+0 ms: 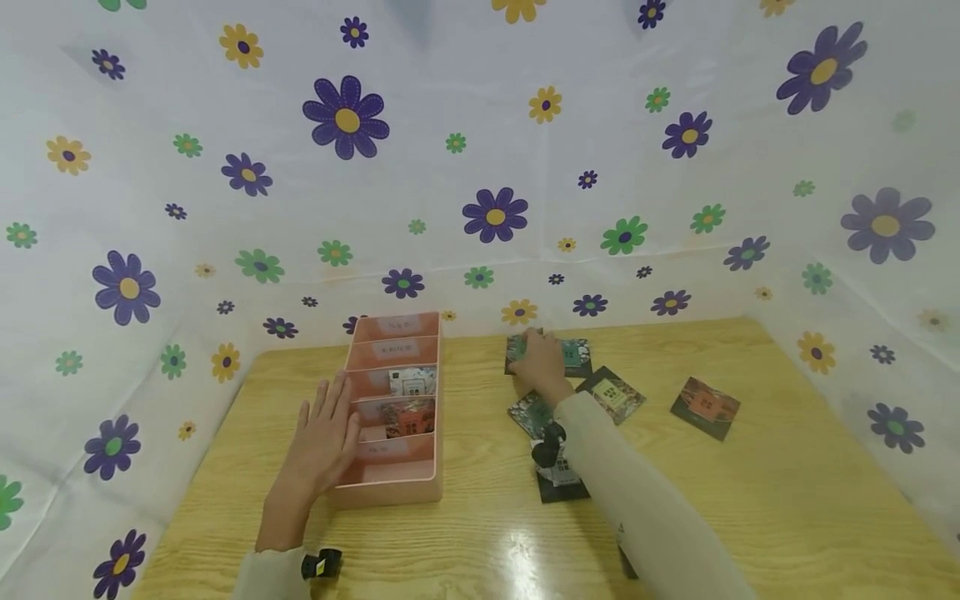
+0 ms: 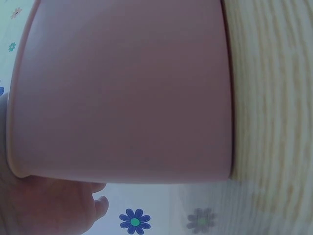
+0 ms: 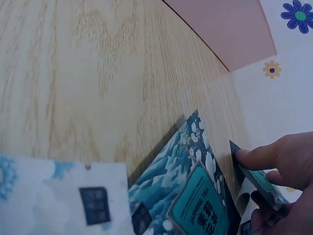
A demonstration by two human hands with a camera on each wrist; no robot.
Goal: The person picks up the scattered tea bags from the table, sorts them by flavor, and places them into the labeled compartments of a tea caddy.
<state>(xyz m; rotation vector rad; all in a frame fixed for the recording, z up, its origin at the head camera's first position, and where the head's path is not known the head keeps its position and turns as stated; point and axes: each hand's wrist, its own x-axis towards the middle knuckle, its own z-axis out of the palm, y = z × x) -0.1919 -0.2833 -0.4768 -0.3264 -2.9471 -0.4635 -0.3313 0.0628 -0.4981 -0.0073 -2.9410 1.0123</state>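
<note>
My left hand (image 1: 322, 437), fingers extended, rests against the left side of a pink divided box (image 1: 386, 494); the box wall (image 2: 127, 93) fills most of the left wrist view. At the back of the table, my right hand (image 1: 542, 365) pinches a green tea packet (image 3: 264, 183) by its edges. Another green packet (image 1: 576, 353) lies beside it. Under the right forearm are a teal jasmine tea packet (image 3: 195, 200) and a white packet (image 3: 49, 196), partly hidden in the head view. A yellow-labelled packet (image 1: 613, 393) lies right of the hand.
A red-labelled packet (image 1: 707, 407) lies apart on the right of the wooden table (image 1: 480, 517). Inside the box, one compartment holds a white packet (image 1: 412, 382) and another a red packet (image 1: 410, 418). Flower-patterned white cloth (image 1: 420, 183) encloses the back and sides.
</note>
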